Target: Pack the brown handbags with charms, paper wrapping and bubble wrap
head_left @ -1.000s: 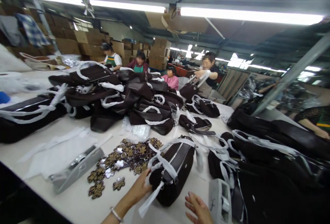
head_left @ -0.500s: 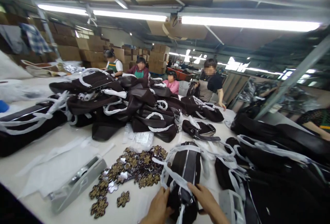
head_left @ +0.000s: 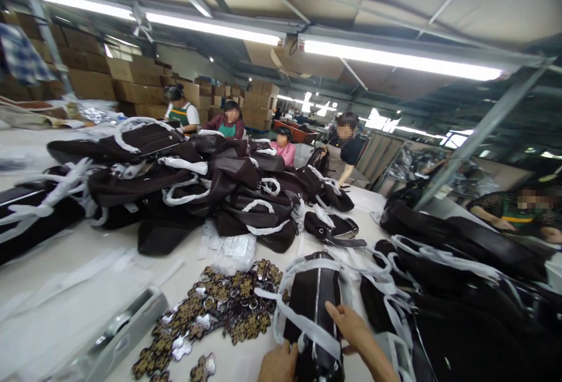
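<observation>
A black handbag (head_left: 311, 288) with handles wrapped in white material stands on the table in front of me. At its lower left side, my left hand (head_left: 278, 363) has its fingers bent against the bag; the fingertips are partly hidden. My right hand (head_left: 349, 326) is at the bag's right side, with thumb and forefinger apart near the top edge and the other fingers against the side. Left of the bag lies a pile of patterned flower-shaped charms (head_left: 219, 300).
Many black bags (head_left: 259, 212) are heaped across the table, with more (head_left: 474, 311) at the right. Tape dispensers stand at the left (head_left: 118, 335) and right (head_left: 397, 350). A clear plastic packet (head_left: 237, 250) lies beyond the charms. Several people are around the work area.
My right hand has shifted up along the bag, off the wrapped handle. My left hand is lower in view. The camera view has turned right, showing more of the person there.
</observation>
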The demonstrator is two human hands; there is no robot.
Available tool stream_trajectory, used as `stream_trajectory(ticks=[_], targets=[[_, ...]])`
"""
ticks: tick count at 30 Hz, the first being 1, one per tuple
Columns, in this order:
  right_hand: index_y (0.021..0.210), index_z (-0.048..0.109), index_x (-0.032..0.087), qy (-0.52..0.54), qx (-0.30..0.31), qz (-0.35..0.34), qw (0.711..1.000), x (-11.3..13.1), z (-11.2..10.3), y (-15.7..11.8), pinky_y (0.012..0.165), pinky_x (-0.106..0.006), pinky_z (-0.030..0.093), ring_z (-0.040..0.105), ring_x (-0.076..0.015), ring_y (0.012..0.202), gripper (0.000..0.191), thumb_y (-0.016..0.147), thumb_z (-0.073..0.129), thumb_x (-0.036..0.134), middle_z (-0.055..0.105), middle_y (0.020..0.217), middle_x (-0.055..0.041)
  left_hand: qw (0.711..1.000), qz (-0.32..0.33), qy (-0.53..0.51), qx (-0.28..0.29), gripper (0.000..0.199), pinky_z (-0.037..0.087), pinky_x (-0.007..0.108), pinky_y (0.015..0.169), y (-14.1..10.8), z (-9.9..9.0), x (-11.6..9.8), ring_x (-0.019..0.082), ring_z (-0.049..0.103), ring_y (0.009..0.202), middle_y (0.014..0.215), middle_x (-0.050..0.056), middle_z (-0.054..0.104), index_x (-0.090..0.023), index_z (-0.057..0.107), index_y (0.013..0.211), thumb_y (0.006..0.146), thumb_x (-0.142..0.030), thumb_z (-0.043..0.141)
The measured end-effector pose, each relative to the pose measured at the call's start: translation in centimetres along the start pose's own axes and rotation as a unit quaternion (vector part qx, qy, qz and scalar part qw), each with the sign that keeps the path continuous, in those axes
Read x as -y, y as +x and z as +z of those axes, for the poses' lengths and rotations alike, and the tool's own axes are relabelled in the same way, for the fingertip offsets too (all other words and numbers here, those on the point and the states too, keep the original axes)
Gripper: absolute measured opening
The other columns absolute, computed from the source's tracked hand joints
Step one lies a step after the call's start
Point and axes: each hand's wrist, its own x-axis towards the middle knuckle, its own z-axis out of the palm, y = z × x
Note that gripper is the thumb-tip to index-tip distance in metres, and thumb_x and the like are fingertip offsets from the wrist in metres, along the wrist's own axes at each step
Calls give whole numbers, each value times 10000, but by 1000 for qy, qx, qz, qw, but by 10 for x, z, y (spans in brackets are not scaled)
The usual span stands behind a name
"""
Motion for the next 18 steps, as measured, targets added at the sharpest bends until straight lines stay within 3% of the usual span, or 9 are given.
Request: stream_trajectory(ticks=[2, 7, 10, 14, 18], targets=[[775, 567, 187, -9, -37, -19, 999, 4, 1, -1, 567, -332, 513, 652, -259, 754, 387, 819, 567, 571, 649, 806, -114, 1000, 20, 4, -13, 616, 501, 489, 951, 2, 3, 3, 353, 581, 1170, 1318, 177, 571, -168, 496, 1353, 743, -145, 582], [697, 548, 194, -52, -59, -52, 996, 5, 9, 0, 621, -332, 506, 655, -255, 749, 311, 792, 632, 478, 640, 743, -91, 999, 48, 16, -4, 500, 515, 482, 911, 8, 4, 8, 321, 613, 1123, 1233, 175, 626, -187, 552, 1280, 829, -67, 374], [638, 519, 196, -48, -56, -25, 997, 8, 11, 4, 581, -358, 515, 660, -261, 660, 346, 774, 658, 482, 617, 683, -83, 998, 61, 20, 7, 474, 515, 485, 909, 14, 3, 10, 324, 615, 1126, 1227, 183, 631, -180, 570, 1252, 863, -72, 320], [698, 532, 185, 1, -28, 24, 999, 13, 15, 11, 450, -372, 513, 619, -238, 484, 336, 742, 706, 470, 598, 601, -46, 997, 67, 28, 16, 479, 517, 470, 912, 23, 7, 15, 316, 614, 1135, 1239, 170, 628, -203, 553, 1276, 888, -81, 303], [687, 545, 185, -12, -5, 16, 1000, 10, 24, 19, 439, -354, 514, 609, -240, 441, 353, 758, 702, 493, 552, 481, -28, 998, 60, 27, 26, 479, 517, 444, 914, 30, 13, 21, 306, 598, 1153, 1256, 149, 624, -226, 572, 1264, 876, -91, 326]])
